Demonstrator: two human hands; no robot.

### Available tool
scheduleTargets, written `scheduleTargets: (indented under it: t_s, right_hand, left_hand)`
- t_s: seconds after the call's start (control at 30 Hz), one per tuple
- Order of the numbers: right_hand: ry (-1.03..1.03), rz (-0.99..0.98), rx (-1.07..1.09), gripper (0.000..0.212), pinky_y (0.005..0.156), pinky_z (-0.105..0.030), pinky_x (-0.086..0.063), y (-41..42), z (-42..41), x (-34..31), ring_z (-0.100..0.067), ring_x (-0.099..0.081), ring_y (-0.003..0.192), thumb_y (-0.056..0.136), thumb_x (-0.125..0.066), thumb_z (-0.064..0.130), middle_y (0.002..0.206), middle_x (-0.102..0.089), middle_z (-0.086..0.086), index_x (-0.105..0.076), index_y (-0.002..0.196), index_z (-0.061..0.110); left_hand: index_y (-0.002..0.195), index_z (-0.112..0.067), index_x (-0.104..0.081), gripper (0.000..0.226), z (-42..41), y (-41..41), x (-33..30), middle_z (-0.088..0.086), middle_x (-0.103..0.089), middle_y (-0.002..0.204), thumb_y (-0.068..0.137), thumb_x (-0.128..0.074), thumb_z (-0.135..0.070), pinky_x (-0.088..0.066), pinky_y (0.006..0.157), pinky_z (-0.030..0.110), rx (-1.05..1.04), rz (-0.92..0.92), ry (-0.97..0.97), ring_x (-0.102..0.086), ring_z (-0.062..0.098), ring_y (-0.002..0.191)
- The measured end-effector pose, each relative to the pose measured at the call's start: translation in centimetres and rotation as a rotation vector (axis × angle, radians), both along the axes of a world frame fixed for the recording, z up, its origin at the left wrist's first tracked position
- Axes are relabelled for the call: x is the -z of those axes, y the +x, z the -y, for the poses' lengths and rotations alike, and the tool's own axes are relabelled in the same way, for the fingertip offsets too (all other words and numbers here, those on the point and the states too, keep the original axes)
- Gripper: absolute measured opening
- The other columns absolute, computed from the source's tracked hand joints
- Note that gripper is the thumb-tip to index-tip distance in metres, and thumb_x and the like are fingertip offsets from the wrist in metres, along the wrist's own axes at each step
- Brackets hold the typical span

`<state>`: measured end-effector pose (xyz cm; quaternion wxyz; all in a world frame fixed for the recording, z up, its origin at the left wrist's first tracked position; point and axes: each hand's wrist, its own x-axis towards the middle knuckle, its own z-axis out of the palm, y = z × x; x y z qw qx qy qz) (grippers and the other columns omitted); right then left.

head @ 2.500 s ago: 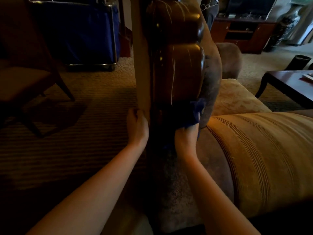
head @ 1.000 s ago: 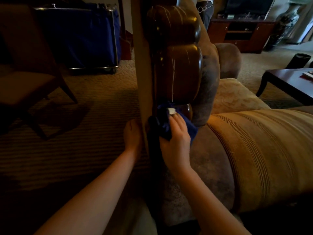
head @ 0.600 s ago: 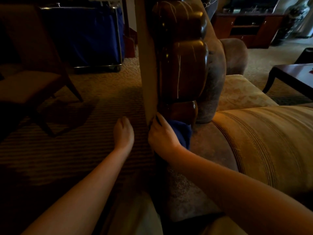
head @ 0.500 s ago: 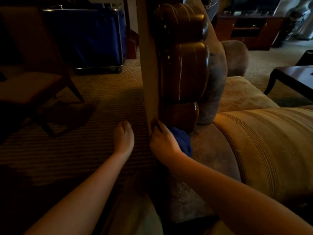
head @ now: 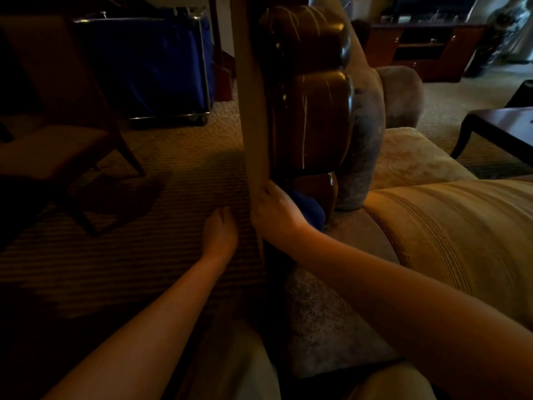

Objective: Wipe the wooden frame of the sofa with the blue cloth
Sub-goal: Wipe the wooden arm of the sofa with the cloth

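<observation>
A blue-sided cart (head: pixel 150 67) and a dark chair (head: pixel 57 134) stand on the carpet left of the hands, a striped cushion (head: pixel 450 235) to the right. The right hand (head: pixel 277 215) clutches the blue cloth (head: pixel 307 209) against the glossy wooden frame (head: pixel 311 111). The left hand (head: pixel 219 235) hangs just beside it, fingers relaxed, holding nothing.
</observation>
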<state>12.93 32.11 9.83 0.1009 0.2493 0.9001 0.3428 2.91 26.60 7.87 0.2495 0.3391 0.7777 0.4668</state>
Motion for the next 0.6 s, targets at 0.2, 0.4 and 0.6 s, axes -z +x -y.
scheduleTargets:
  t_s: [0.2, 0.4, 0.6]
  right_hand:
    - [-0.217, -0.431, -0.305, 0.008, 0.082, -0.030, -0.052, 3.1, 1.3, 3.6, -0.020, -0.066, 0.068, 0.060, -0.068, 0.010, 0.062, -0.064, 0.000, -0.064, 0.054, 0.015]
    - [-0.237, -0.949, -0.205, 0.029, 0.095, -0.043, -0.040, 9.6, 1.8, 3.6, -0.031, -0.053, 0.115, 0.086, -0.051, 0.015, 0.119, -0.061, -0.014, -0.068, 0.108, 0.008]
    - [-0.688, -1.916, 0.784, 0.040, 0.091, -0.034, -0.042, 12.2, 0.1, 2.1, -0.021, -0.053, 0.105, 0.088, -0.058, 0.018, 0.118, -0.056, -0.007, -0.051, 0.127, 0.012]
  left_hand:
    - [0.123, 0.002, -0.051, 0.038, 1.2, -1.0, -0.3, -0.004, -0.041, 0.078, 0.104, -0.030, -0.023, -0.028, 0.075, 0.029, 0.018, -0.046, -0.147, -0.044, 0.016, 0.073]
    - [0.108, -0.005, -0.056, 0.029, 0.8, 1.9, 0.3, 0.018, -0.055, 0.105, 0.103, -0.032, -0.020, -0.037, 0.079, 0.034, 0.092, 0.029, -0.151, -0.052, 0.025, 0.083]
    - [0.145, -0.009, -0.030, 0.046, 0.5, 6.0, -0.9, 0.012, -0.043, 0.134, 0.104, -0.028, -0.030, -0.038, 0.092, 0.034, 0.140, 0.198, -0.153, -0.050, 0.023, 0.111]
